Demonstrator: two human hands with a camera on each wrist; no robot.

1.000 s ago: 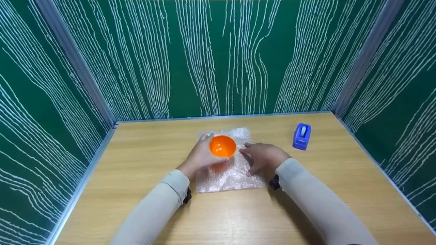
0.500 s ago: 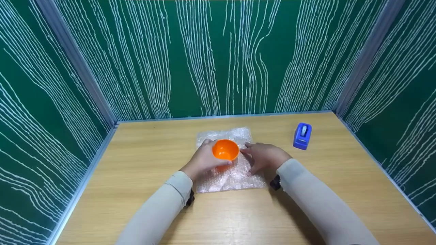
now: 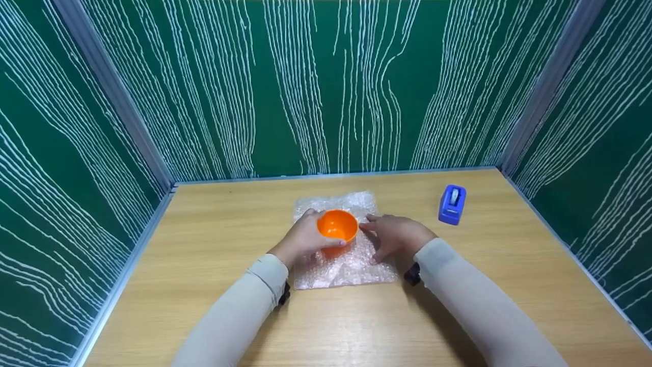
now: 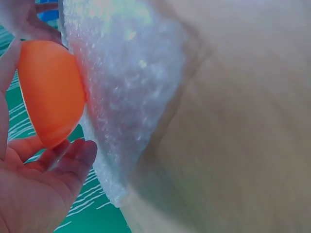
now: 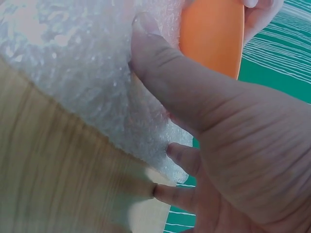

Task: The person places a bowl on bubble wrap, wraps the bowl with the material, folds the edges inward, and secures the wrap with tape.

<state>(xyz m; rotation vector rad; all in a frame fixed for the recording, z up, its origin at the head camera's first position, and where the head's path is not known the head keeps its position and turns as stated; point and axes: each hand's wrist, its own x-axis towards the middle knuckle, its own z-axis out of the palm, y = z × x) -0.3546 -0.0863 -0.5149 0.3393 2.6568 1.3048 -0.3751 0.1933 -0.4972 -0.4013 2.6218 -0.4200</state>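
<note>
My left hand (image 3: 305, 236) grips an orange bowl (image 3: 337, 224) by its left side, thumb at the near edge and fingers at the far side. The bowl's mouth faces up, and its base appears to rest on a flat sheet of bubble wrap (image 3: 346, 273). In the left wrist view the bowl's outer wall (image 4: 51, 92) meets the wrap. To the right, my right hand (image 3: 400, 234) lies with spread fingers over the sheet's right side. In the right wrist view its thumb (image 5: 160, 63) touches the wrap, while other fingers reach the sheet's edge and the tabletop.
A blue tape dispenser (image 3: 452, 205) stands at the back right of the wooden table (image 3: 219, 239). Green panels (image 3: 326, 92) with white wavy lines rise along the back and both sides, joined by grey metal posts.
Over the last second my left hand has brought the bowl slightly right and toward me, down onto the wrap; in the last half second it hardly moved. The right hand stays in place.
</note>
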